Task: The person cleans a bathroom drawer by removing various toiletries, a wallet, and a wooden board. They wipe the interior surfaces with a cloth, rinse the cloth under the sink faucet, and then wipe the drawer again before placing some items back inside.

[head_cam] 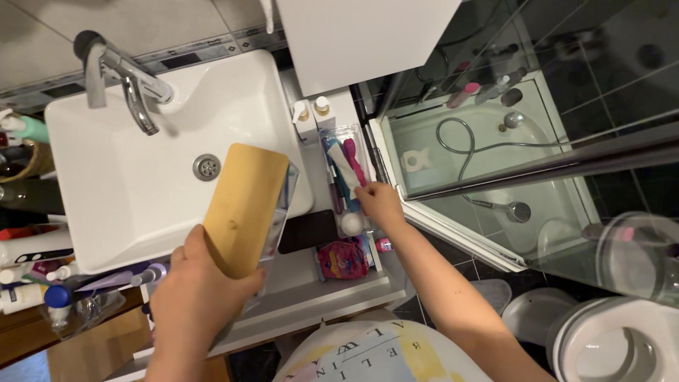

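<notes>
Shower tray [488, 152], pale, behind glass, well to the right of the right hand, with hose and shower head lying in it. Sink [127, 184], white, rectangular, above the left hand; drain just left of the lid's upper end; chrome tap [124, 74] at the far rim. Toilet [622, 339], white, lower right, well apart from both hands. Counter [311, 290], white, between the hands and below them. Wooden lid [244, 209], rounded rectangle, tilted, on a clear box [279, 219] partly hidden beneath it; both over the sink's right edge. Left hand [198, 293] closed around the lid's lower end, thumb on top, fingers apparently wrapped under the box. Clear tray [346, 180], narrow, beside the sink's right edge, holding toothbrushes and a white tube [344, 170]. Right hand [380, 204] reaching into the tray, fingertips pinched at the tube's lower end; whether they actually grip it cannot be told. Black pad [308, 230] between the hands. Pink pouch [343, 258] just below the right hand. Two small bottles [313, 113] at the tray's far end. Assorted bottles [35, 269] left of the left hand.
</notes>
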